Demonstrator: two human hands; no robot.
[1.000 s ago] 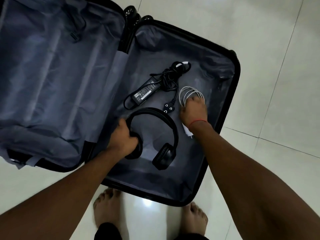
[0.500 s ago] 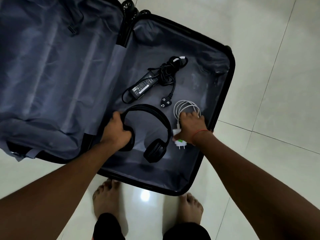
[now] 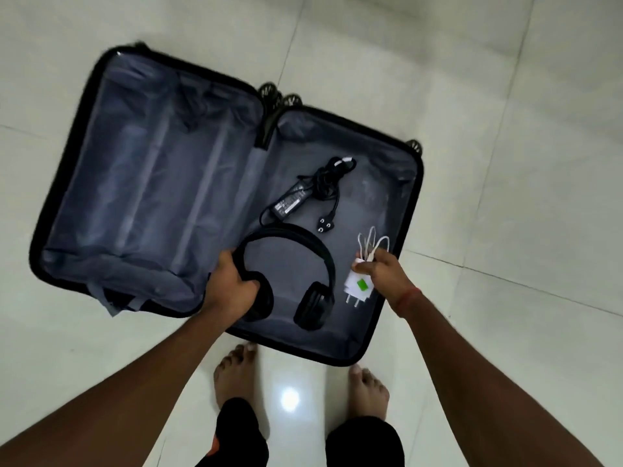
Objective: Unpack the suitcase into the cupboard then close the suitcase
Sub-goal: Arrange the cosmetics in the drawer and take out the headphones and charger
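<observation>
The tiled floor (image 3: 505,96) is pale and glossy, with a bright light reflection between the person's bare feet (image 3: 236,375).

The suitcase (image 3: 67,203) lies fully open on the floor, black shell, grey lining, both halves flat. The half beyond and to the left of the left hand's fingers holds nothing visible apart from loose lining and straps. The other half lies under and around both hands. Black wheels (image 3: 269,92) show at the far end of the hinge, well beyond the fingers.

The headphones (image 3: 313,257) are black, over-ear type. The left hand (image 3: 232,284) grips them with fingers curled round the band just above one ear cup; the second ear cup hangs free to the right of those fingers, over the lining. Whether the cups touch the lining cannot be told.

The laptop power adapter (image 3: 290,200), a black brick with a label, lies on the lining beyond the fingers of both hands, apart from them. Its bundled black cable (image 3: 330,176) sits against the brick's far end, and a three-pin plug (image 3: 325,226) lies just beyond the headphone band.

The white phone charger (image 3: 357,286), bearing a green sticker, hangs pins-down below the right hand (image 3: 387,271). That hand's fingers pinch the top of the charger together with its looped white cable (image 3: 372,241), whose loops stand up beyond the fingertips. A red thread (image 3: 409,294) circles the right wrist.
</observation>
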